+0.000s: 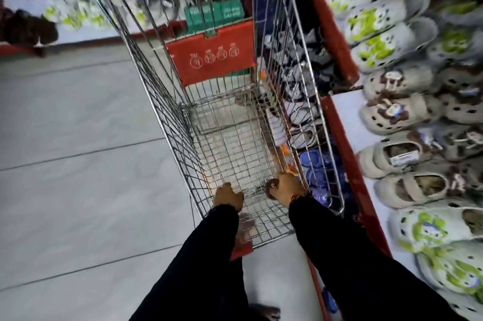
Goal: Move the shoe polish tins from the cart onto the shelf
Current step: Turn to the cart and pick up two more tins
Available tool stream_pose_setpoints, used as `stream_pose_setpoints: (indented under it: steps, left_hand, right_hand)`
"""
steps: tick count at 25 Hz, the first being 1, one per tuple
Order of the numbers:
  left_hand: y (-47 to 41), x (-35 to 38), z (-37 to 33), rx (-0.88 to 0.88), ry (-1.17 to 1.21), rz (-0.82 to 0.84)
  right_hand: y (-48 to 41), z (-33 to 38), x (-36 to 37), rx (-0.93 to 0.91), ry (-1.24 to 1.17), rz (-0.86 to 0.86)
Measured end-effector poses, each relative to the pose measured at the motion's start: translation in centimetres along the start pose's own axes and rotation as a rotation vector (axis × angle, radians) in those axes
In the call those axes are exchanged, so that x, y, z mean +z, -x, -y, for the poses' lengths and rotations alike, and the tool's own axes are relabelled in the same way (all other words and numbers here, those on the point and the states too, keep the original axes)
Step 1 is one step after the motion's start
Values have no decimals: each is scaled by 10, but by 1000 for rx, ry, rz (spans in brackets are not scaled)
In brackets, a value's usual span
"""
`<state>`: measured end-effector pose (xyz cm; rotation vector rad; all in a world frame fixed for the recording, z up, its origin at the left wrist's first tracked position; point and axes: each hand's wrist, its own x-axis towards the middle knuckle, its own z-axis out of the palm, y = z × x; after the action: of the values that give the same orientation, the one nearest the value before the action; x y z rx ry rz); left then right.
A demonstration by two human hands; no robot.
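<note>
Both of my black-sleeved arms reach down into the near end of a wire shopping cart (183, 101). My right hand (286, 188) grips a round brown shoe polish tin (271, 186), its flat lid facing me, just above the cart's floor. My left hand (228, 196) is curled with the fingers pointing down at the wire floor; whatever is under it is hidden. The image is blurred. The shelf (347, 111), white with a red edge, runs along the cart's right side.
White, green and brown clogs (392, 14) crowd the shelf top on the right. Shoes fill the lower shelf behind the cart's right wall. A red seat flap (211, 53) and green boxes (214, 16) sit at the cart's far end. Grey tiled floor lies to the left.
</note>
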<state>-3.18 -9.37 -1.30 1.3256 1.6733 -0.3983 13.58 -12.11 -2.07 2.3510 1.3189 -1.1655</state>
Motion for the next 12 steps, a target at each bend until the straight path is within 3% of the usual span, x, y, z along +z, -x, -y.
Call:
stream_pose_setpoints:
  steps: [4, 7, 8, 10, 12]
  left_hand:
    - [-40, 34, 12, -16, -275, 60]
    - [-59, 49, 9, -97, -232, 57]
    - [-66, 53, 10, -117, -214, 38]
    - [-75, 55, 12, -116, -226, -9]
    - [-78, 57, 14, -110, -260, -33]
  right_hand:
    - [-66, -33, 55, 50, 15, 18]
    - [-104, -51, 92, 15, -429, 152]
    - [-104, -49, 92, -9, -404, 161]
    - [-89, -39, 75, -6, -19, 78]
    - [-75, -21, 59, 69, 52, 37]
